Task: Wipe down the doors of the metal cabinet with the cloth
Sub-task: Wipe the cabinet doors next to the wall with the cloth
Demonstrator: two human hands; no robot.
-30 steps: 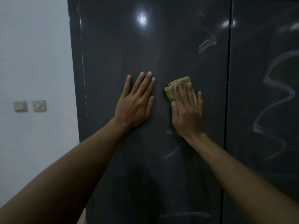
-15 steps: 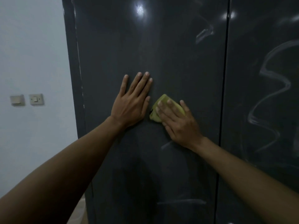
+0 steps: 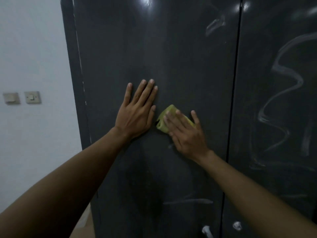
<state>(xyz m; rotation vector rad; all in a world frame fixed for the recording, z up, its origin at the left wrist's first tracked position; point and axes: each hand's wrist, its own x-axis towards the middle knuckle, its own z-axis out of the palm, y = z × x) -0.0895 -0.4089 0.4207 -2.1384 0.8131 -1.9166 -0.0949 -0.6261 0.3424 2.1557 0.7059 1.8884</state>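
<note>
The left hand (image 3: 137, 115) lies flat, fingers straight, on the left cabinet door (image 3: 171, 48). The right hand (image 3: 187, 134) presses the folded yellow-green cloth (image 3: 165, 121) against that door with extended fingers. Risk: ungripped, the cloth may slide out and drop.

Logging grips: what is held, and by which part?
Right hand presses the yellow-green cloth, fingers across its middle, on the cabinet door; left hand holds nothing.

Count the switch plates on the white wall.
2. The left plate sits at the picture's left edge; the right plate is just beside it, nearer the cabinet. Others may lie out of view.
</note>
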